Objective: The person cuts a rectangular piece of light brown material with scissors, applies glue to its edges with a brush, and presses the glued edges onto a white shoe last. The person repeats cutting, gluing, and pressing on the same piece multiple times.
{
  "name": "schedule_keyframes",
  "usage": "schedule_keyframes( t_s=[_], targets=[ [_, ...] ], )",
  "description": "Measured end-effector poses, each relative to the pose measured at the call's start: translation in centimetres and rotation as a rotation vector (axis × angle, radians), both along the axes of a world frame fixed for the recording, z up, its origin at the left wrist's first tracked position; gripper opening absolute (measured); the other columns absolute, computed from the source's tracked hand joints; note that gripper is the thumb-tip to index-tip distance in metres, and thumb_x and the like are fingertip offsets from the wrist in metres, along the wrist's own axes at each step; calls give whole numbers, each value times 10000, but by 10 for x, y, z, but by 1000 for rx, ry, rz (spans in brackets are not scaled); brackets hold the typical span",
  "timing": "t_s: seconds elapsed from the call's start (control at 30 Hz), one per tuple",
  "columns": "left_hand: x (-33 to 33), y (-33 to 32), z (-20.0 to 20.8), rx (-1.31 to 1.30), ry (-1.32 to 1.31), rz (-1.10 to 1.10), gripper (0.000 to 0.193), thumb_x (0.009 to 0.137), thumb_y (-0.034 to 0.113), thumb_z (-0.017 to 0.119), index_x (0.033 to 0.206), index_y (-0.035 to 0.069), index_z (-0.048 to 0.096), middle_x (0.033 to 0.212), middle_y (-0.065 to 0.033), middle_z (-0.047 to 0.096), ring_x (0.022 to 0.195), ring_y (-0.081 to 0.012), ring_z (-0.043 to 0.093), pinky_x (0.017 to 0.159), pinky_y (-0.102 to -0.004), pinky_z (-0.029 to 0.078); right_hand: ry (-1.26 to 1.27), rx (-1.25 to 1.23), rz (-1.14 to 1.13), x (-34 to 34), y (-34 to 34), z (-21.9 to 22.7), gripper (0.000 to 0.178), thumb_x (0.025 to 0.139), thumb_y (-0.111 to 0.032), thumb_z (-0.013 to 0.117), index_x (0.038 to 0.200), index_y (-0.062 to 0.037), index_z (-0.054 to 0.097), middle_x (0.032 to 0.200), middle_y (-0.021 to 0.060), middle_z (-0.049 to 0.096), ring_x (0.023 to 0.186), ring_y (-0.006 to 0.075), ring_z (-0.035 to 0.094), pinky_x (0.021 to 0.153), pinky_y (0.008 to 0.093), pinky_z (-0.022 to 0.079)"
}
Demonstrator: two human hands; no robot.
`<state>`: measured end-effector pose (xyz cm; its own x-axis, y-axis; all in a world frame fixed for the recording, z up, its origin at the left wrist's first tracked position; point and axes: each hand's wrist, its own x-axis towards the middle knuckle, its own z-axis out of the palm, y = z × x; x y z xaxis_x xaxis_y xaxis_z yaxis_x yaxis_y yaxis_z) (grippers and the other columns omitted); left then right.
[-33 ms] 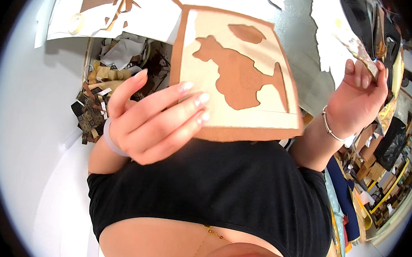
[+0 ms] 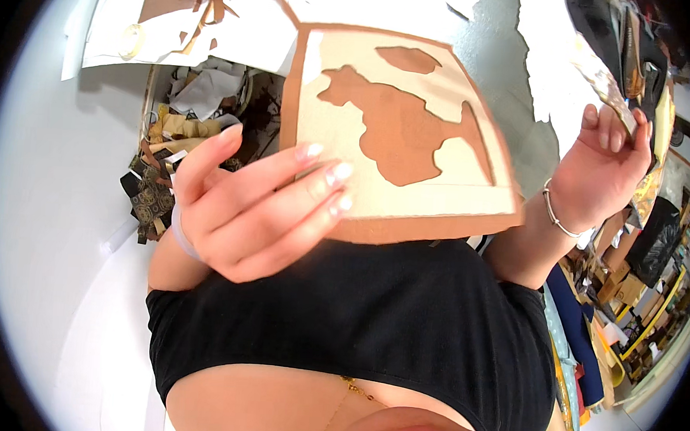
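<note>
A brown panel (image 2: 407, 223) that looks like leather carries a cream layer (image 2: 330, 195), and cut-out shapes in that layer show brown beneath. The largest shape resembles an animal; a leaf-like one lies above it. Three fingers of my left hand (image 2: 255, 211) press on the panel's left side, another finger is raised off it, and my thumb is hidden. The panel is held up in front of my chest. To the right, my raised right hand (image 2: 605, 163) pinches the lower end of a thin, mottled, pale-and-brown strip (image 2: 605, 85) between thumb and fingertips.
A white work surface (image 2: 252, 43) at the upper left holds brown scraps (image 2: 207, 13) and a roll of tape (image 2: 132, 40). Below its edge sits a heap of offcuts (image 2: 159, 190). Black tools lie at the upper right; boxes and a black bag (image 2: 652, 239) stand farther right.
The panel has tipped slightly, its top edge lower and its lower right corner shifted right. My left hand has moved a little with it; my right hand is nearly still.
</note>
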<state>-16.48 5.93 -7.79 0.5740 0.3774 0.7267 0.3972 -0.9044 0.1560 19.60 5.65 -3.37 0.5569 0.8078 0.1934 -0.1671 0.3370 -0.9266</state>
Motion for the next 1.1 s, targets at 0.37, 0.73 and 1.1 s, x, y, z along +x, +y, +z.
schedule_keyframes(
  t_s=[0.37,0.73,1.1],
  targets=[
    [54,51,-50,-1,96,-26,241,830,118,750,1070,101,762,1177,-11,747,1141,-201,688,1111,-479,433,22,96,-100,30,-19,15,258,1078,-247,505,1056,-47,667,690,-30,458,693,115,488,782,340,516],
    [57,12,-96,-270,115,133,425,840,336,808,1189,107,728,1337,13,669,1307,-164,588,1167,-519,358,-167,-165,243,-76,54,-84,203,1080,-151,548,1065,30,638,898,45,620,699,95,505,725,316,539],
    [56,12,-99,-391,97,115,426,841,290,809,1218,120,707,1351,1,674,1308,-174,597,1144,-501,311,-306,-216,286,-88,68,-100,151,1070,-143,579,1138,-8,581,1059,80,708,708,63,546,655,228,484]
  ],
)
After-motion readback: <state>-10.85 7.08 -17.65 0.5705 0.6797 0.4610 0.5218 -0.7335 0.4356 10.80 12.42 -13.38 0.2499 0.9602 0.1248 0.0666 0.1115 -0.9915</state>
